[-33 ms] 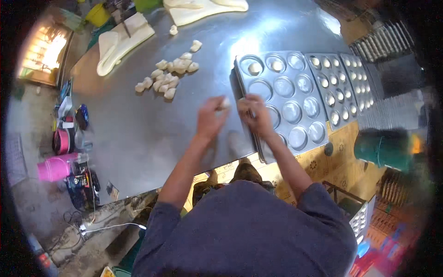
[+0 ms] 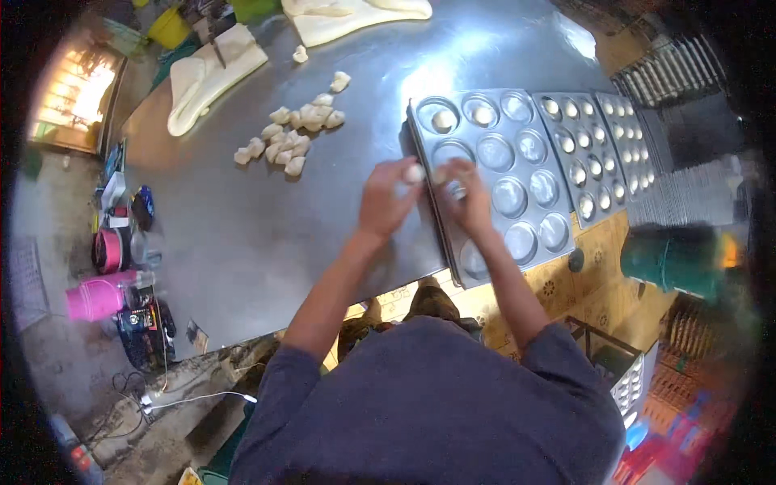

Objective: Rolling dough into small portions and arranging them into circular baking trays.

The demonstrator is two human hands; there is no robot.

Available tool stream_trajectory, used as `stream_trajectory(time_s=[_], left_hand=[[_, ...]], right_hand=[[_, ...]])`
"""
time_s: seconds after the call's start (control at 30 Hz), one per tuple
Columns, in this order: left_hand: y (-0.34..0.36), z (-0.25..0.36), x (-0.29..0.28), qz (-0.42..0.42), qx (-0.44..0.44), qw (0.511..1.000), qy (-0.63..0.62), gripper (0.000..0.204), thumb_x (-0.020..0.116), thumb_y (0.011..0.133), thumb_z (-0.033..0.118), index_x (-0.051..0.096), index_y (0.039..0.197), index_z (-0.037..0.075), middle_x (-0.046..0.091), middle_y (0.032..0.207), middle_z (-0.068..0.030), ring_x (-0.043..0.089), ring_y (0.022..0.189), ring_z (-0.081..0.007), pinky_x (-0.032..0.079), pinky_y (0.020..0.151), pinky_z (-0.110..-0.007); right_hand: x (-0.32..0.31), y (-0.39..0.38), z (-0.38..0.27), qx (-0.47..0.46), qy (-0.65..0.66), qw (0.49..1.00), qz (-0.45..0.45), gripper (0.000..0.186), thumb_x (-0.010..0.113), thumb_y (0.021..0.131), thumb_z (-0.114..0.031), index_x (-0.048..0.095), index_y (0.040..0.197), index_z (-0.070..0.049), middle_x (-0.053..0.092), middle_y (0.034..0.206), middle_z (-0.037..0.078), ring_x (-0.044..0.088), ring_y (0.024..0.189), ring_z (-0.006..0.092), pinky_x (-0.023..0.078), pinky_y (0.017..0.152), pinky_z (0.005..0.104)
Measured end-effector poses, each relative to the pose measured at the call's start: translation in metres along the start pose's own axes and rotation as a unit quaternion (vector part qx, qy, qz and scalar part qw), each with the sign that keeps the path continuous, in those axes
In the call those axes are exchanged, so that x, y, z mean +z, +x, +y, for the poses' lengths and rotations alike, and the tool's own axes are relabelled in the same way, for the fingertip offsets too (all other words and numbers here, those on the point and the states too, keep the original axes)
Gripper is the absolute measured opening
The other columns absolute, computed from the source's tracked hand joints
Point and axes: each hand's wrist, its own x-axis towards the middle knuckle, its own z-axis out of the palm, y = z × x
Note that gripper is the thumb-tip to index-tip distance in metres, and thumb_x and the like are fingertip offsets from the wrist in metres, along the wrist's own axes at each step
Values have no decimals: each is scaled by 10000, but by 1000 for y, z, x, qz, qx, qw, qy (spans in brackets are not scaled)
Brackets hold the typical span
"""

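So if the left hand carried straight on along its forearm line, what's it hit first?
Likely the left edge of the nearest cupped tray. Height is unclear from this view, so the left hand might pass over it instead.

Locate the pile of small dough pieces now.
In the head view, the dough pile lies left of centre on the table, between the left hand and the dough slabs.
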Motion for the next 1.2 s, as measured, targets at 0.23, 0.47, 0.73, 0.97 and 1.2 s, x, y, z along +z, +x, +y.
stream_trajectory(time_s=[0.23, 0.47, 0.73, 0.97, 1.2], left_hand=[[57, 2, 108, -213, 120, 942, 230, 305, 662, 741, 323, 664, 940, 92, 601, 1031, -99, 544, 980, -261, 384, 886, -402], [27, -130, -8, 18, 32, 906, 421, 513, 555, 878, 297, 454, 1266, -22, 542, 1216, -214, 497, 1147, -338, 365, 1002, -435], [-65, 7, -155, -446, -316, 701, 457, 467, 510, 884, 476, 675, 746, 61, 656, 862, -157, 613, 752, -368, 468, 664, -483], [-149, -21, -154, -110, -321, 896, 288, 298, 610, 853, 340, 668, 971, 72, 644, 990, -121, 604, 948, -305, 472, 837, -389], [-150, -29, -133, -30, -444, 894, 55, 303, 627, 840, 322, 664, 982, 57, 649, 938, -147, 628, 904, -276, 488, 803, -375]], right_hand=[[-92, 32, 97, 120, -159, 979, -42, 264, 682, 787, -143, 661, 1027, -36, 620, 1008, 136, 587, 915, 300, 463, 817, 375], [-104, 23, 66, 125, -50, 989, 68, 115, 620, 843, -79, 662, 939, -32, 645, 921, 124, 589, 893, 272, 450, 796, 343], [-7, 40, 3, 88, 116, 989, -33, 142, 664, 812, -114, 653, 934, -44, 639, 864, 105, 610, 822, 220, 484, 731, 321], [201, 138, 63, 147, 80, 985, -35, 396, 674, 796, -321, 595, 1039, -19, 592, 1019, 151, 571, 923, 323, 461, 831, 409], [209, 54, 12, 93, 79, 972, -201, 225, 621, 823, -228, 538, 838, -20, 538, 814, 203, 524, 765, 377, 422, 671, 458]])
